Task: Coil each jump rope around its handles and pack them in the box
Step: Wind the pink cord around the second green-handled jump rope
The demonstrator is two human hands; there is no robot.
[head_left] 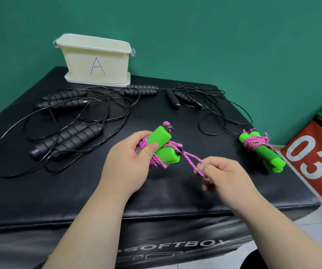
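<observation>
Gripping a pair of bright green plastic handles (160, 137) wound with pink braided cord (157, 162), the left hand (131, 162) holds them over the middle of the black padded plyo block (78, 191), and the right hand (226, 177) pinches the cord's loose loop. The cream plastic box marked A (96, 63) sits way back at the far left corner.

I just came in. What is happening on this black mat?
A person is coiling a pink rope around its green handles. The left hand grips the handles and the coil; the right hand pinches the loose loop. Another green-handled rope lies already coiled at the right. The black ropes behind lie uncoiled. The box stands at the back, its inside hidden.
</observation>
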